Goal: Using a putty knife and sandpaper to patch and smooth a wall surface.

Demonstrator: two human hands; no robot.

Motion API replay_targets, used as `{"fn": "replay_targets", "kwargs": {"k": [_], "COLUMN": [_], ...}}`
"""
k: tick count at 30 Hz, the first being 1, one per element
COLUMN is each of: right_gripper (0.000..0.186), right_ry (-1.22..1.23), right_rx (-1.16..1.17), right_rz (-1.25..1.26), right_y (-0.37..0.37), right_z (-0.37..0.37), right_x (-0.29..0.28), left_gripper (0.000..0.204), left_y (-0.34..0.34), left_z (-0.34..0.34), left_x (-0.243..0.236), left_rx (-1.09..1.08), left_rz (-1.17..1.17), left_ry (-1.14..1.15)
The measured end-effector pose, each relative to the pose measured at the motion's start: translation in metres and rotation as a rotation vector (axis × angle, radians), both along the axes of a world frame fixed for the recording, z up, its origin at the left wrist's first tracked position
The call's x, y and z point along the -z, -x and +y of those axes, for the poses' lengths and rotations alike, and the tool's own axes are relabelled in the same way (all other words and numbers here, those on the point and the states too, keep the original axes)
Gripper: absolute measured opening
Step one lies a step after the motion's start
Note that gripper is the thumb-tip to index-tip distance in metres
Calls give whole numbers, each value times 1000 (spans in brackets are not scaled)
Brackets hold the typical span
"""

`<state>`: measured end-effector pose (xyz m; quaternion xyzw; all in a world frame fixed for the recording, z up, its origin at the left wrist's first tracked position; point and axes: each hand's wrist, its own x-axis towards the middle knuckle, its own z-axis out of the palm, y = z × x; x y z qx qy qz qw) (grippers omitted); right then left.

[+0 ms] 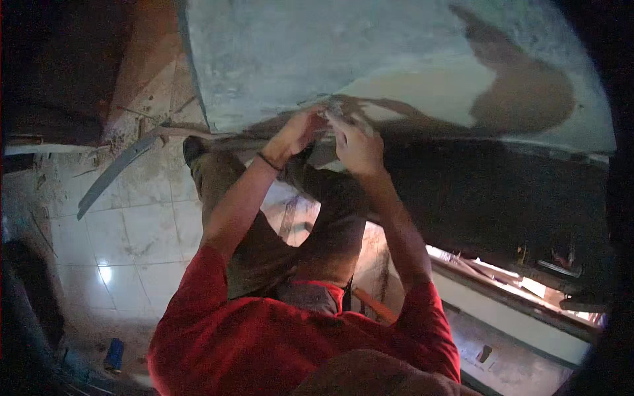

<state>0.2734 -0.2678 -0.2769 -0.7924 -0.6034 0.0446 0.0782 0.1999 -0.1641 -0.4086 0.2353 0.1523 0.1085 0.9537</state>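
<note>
Both hands meet at the near edge of a large pale, stained board that spans the top of the view. My left hand has its fingers bent together at this edge, a dark band round the wrist. Close on its right, my right hand has its thumb and fingers drawn together, almost touching the left fingertips. Whatever lies between the fingers is too small and blurred to make out. Shadows of my arms and head fall across the board.
A long, curved grey strip extends left over the dirty tiled floor. Bits of debris lie near the board's corner. A blue cylinder is at the lower left. On the right, a dark surface runs below the board, with a pale ledge beyond.
</note>
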Motion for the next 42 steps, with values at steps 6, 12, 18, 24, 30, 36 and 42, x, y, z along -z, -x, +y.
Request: {"fn": "replay_targets", "kwargs": {"k": [6, 12, 18, 24, 30, 36, 42], "right_gripper": [36, 36, 35, 35, 32, 33, 29], "right_ry": [3, 13, -8, 35, 63, -58, -46], "right_rx": [22, 4, -29, 4, 51, -1, 72], "right_rz": [-39, -22, -18, -6, -50, -21, 7], "right_y": [5, 2, -1, -5, 1, -2, -6], "right_z": [6, 9, 5, 6, 4, 5, 5], "right_x": [0, 1, 7, 7, -3, 2, 2], "left_gripper": [37, 36, 37, 36, 27, 30, 31], "left_y": [1, -1, 4, -2, 0, 0, -6], "left_z": [3, 9, 3, 2, 2, 4, 1], "left_x": [7, 11, 8, 10, 7, -1, 12], "left_rx": [-49, 6, -4, -74, -53, -45, -56], "left_rz": [-5, -9, 33, -16, 10, -37, -41], "left_ry": [-10, 21, -2, -37, 46, -15, 25]}}
